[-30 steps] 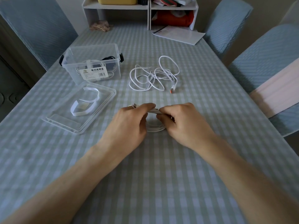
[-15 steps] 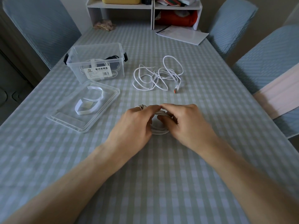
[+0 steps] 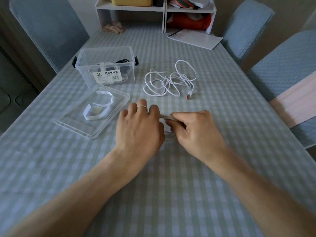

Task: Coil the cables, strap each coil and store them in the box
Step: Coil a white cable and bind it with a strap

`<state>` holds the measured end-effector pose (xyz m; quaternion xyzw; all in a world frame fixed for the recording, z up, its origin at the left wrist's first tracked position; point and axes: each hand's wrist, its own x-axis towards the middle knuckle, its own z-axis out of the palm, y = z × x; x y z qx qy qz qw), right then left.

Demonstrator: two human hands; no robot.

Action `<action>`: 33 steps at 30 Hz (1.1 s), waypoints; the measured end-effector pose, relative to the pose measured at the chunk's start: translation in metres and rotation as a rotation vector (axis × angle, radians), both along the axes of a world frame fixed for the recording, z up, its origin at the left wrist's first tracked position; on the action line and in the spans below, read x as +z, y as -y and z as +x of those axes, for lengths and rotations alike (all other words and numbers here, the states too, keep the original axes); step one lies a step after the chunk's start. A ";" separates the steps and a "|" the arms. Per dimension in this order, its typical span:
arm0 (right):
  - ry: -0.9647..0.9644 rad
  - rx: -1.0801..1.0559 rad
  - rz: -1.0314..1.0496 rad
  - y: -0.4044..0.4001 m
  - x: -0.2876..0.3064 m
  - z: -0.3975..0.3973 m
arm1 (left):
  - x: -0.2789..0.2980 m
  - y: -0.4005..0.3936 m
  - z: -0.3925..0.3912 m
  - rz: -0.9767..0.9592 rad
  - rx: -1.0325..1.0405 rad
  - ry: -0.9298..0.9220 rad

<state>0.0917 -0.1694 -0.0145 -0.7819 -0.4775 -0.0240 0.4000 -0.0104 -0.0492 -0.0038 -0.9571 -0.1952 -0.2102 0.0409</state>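
A small white cable coil [image 3: 168, 136] lies on the checked tablecloth between my hands. My right hand [image 3: 194, 130] grips its upper side, fingers curled round the strands. My left hand [image 3: 138, 127], with a ring, hovers just left of the coil with fingers spread and lifted; its thumb is hidden. A loose tangled white cable [image 3: 171, 81] with an orange-tipped plug lies farther back. The clear storage box [image 3: 85, 57] at the left holds strapped coils. Its lid [image 3: 77, 127] lies in front of it with white straps [image 3: 98, 108] on it.
A white shelf unit [image 3: 164, 17] with boxes and bags stands at the table's far end, papers [image 3: 196, 39] and a heap of rubber bands [image 3: 113, 28] next to it. Blue-covered chairs [image 3: 280, 65] flank both sides of the table.
My left hand has let go of its pinch on the coil, and its fingers have spread and lifted toward the lid. My right hand keeps its grip on the coil.
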 end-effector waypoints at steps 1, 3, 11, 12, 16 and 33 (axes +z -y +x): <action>0.010 0.004 -0.004 -0.001 0.001 0.000 | 0.001 0.001 0.001 0.009 0.008 -0.021; 0.024 0.006 -0.026 -0.001 0.001 0.001 | -0.002 0.003 0.003 -0.006 0.066 -0.145; 0.268 0.070 -0.265 0.000 0.004 0.006 | -0.004 -0.001 0.003 0.003 -0.093 -0.252; 0.332 0.078 -0.288 0.000 0.004 0.007 | -0.003 0.000 0.004 0.019 -0.121 -0.259; 0.513 0.062 -0.355 0.004 0.002 0.013 | -0.001 -0.002 0.001 0.021 -0.196 -0.162; 0.236 -0.149 -0.452 0.006 0.014 0.001 | -0.009 -0.005 0.002 -0.304 -0.207 0.041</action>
